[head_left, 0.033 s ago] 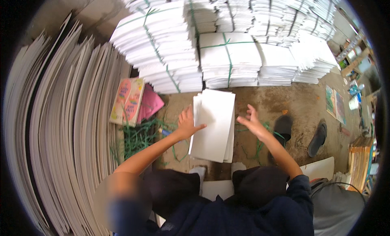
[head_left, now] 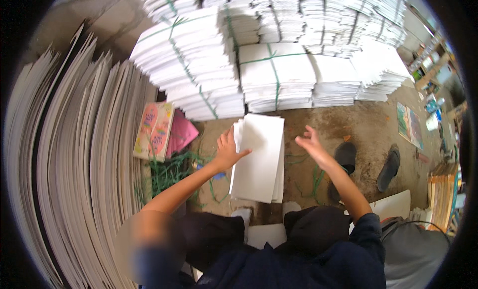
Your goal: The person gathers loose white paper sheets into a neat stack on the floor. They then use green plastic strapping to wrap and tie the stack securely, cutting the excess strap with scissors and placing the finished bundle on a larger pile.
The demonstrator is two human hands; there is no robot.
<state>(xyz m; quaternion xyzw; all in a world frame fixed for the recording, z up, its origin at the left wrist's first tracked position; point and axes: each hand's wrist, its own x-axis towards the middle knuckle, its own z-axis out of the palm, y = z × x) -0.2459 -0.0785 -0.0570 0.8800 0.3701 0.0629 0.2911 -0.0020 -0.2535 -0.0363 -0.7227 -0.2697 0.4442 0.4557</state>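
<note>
Right hand [head_left: 315, 146] slightly farther from white rectangular paper stack [head_left: 259, 157] ahead of feet [head_left: 242, 216]; grip released, empty. Left hand [head_left: 227, 152] spread at left edge, unclenched. Likely aligning sheets; next needs right palm against uneven side.

I count, through the remote feed, one left hand [head_left: 229, 152] and one right hand [head_left: 312, 142]; one untied stack of white sheets [head_left: 261, 157]; four white paper piles [head_left: 296, 87] in the front row, two bound with green twine [head_left: 277, 80]; two dark slide sandals [head_left: 388, 170]; two socked feet [head_left: 242, 214]
</note>
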